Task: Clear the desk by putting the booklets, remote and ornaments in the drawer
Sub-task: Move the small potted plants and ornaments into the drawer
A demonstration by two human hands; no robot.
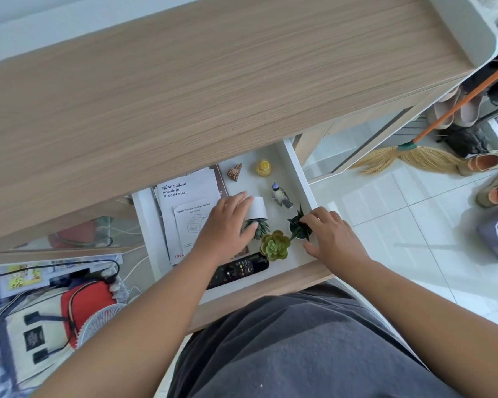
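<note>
The white drawer stands pulled out under the wooden desk top. Inside lie white booklets, a black remote, a brown carved ornament, a yellow ornament and a bird figurine. My left hand grips a white-potted succulent lying on its side. My right hand holds a small dark green potted plant standing by the drawer's right wall. A light green rosette succulent sits between my hands.
A broom with an orange handle and several shoes are on the tiled floor to the right. Bags, cables and a small white fan crowd the floor to the left, below the desk.
</note>
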